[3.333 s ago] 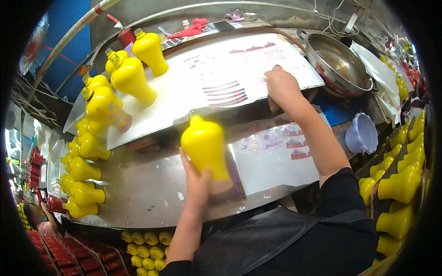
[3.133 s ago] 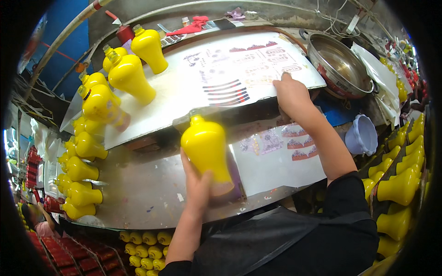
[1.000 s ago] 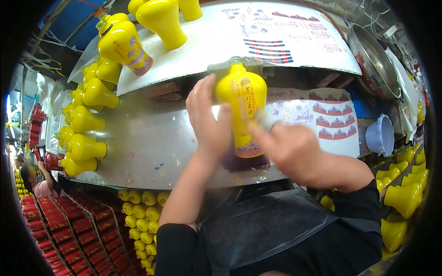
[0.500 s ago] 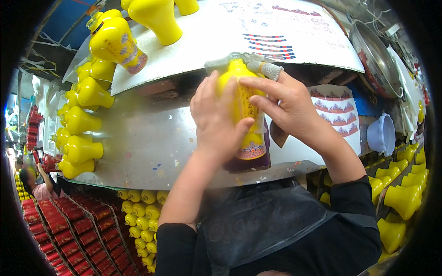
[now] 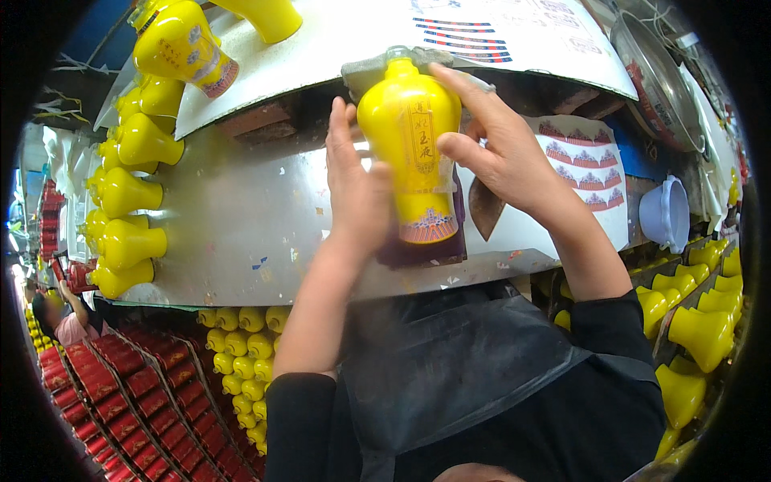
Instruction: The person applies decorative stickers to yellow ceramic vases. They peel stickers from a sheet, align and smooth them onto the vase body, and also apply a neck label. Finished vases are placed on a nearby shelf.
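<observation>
A yellow bottle (image 5: 411,120) with a clear glass neck lies on its back on a dark purple pad (image 5: 422,255), its neck end on a grey cloth (image 5: 361,77). A gold-framed label runs down its front, and a patterned pink-and-blue band circles its base. My left hand (image 5: 353,189), slightly blurred, is held edge-on along the bottle's left side, fingers stretched out. With fingers and thumb apart, my right hand (image 5: 504,149) rests at the bottle's right shoulder. A brown pointed flat piece (image 5: 485,210) lies beneath my right wrist.
Decal sheets (image 5: 586,165) lie right of the bottle, striped strips (image 5: 466,40) on the white board beyond. Several yellow bottles (image 5: 132,193) line the table's left side; a decorated one (image 5: 181,48) stands behind. A pale blue basin (image 5: 665,223) is at right. Red boxes (image 5: 120,394) are stacked lower left.
My left hand has moved off the bottle's front to its left side, uncovering the label. The right hand has shifted slightly toward the bottle's outer edge. The whole view has tilted a little.
</observation>
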The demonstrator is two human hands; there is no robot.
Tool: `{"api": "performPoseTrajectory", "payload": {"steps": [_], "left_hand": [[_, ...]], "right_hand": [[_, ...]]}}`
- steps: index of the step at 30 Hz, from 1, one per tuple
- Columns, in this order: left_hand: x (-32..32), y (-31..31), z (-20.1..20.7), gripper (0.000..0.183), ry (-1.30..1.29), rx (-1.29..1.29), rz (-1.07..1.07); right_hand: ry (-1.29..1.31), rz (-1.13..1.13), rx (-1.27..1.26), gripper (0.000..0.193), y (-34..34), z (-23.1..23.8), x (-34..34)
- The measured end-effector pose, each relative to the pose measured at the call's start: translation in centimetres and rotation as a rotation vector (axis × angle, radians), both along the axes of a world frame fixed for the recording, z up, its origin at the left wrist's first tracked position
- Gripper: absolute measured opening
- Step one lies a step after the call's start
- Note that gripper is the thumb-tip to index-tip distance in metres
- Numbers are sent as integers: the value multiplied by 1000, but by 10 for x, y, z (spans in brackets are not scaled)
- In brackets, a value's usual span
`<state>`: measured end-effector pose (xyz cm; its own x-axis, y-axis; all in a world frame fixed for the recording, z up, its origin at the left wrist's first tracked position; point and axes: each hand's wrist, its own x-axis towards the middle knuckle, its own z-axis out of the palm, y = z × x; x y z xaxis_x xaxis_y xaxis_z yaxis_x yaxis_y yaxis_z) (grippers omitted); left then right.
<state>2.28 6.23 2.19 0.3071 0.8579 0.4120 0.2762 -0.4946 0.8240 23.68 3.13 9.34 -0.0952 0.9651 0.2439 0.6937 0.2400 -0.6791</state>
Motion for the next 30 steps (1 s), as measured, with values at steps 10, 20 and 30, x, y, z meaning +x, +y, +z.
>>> {"api": "performPoseTrajectory", "payload": {"steps": [10,20,30], "left_hand": [[-10,-20,-16,88,-377,-400,-176],[7,-17,-17,97,-416,-399,-166],[-5,-16,-18,104,-281,-380,-183]], "right_hand": [[561,38,-348,90,-29,-33,1],[403,-83,-209,95,-28,-49,-21],[430,-60,-302,97,-31,-44,-14]]}}
